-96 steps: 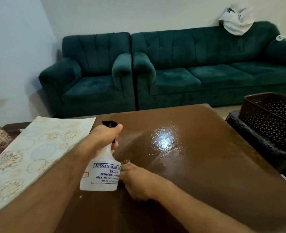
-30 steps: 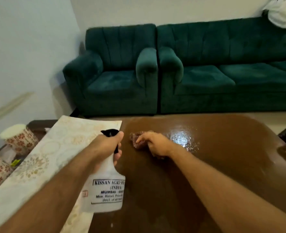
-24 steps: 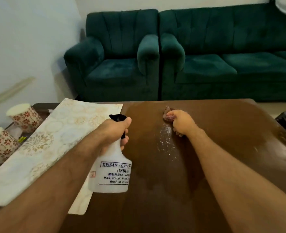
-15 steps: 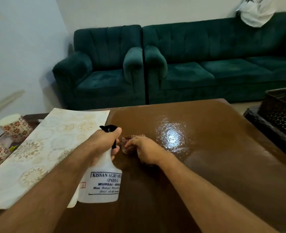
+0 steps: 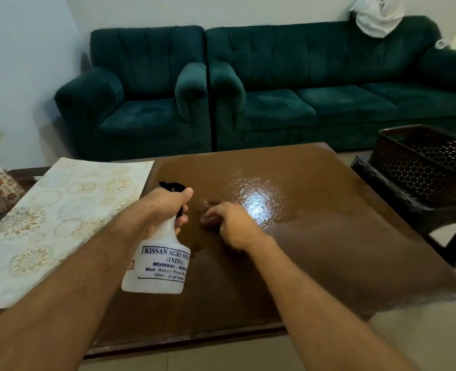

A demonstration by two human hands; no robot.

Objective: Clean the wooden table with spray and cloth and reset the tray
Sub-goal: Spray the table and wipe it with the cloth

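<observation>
My two forearms bare to the frame's edge — no sleeves, left hand (image 5: 165, 207), right hand (image 5: 235, 226), fingers ringless.

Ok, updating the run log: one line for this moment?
phase: wiping | left hand: holds spray bottle | right hand: presses cloth on wooden table

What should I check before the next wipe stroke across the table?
1. Cloth under the right hand: ok, hand pressing it on the table.
2. Bottle secure: ok, left hand grips its neck, clear of the wiping path.
3. Wet patch to wipe: ok, just right of the cloth.
4. Mat out of the way: ok, on the table's left side.
5. Spray left in bottle: cannot tell.
6. Basket clear of table: ok, on a stand beside it.
</observation>
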